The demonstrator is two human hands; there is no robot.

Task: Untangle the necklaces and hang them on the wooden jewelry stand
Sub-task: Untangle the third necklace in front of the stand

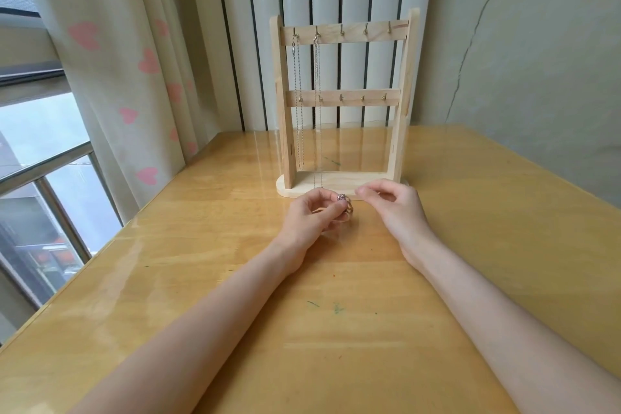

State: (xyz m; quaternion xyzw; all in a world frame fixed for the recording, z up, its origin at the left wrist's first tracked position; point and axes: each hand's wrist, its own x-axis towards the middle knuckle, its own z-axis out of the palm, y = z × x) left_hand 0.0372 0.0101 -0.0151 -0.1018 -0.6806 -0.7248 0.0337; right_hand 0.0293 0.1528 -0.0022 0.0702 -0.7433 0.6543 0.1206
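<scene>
Left grip point(314, 213): fingers pinching a small necklace clump point(346, 203)
Right grip point(391, 203): fingertips pressed together, nothing visibly held
Stand point(342, 101): on desk point(201, 245); two chains point(307, 104) hanging

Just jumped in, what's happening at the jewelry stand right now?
A person is working at a wooden table. Two silver chains already hang from the two leftmost top hooks of the wooden jewelry stand. The left hand holds a small bunched-up necklace in front of the stand's base, while the right hand pinches beside it, apparently picking at the tangle.
</scene>
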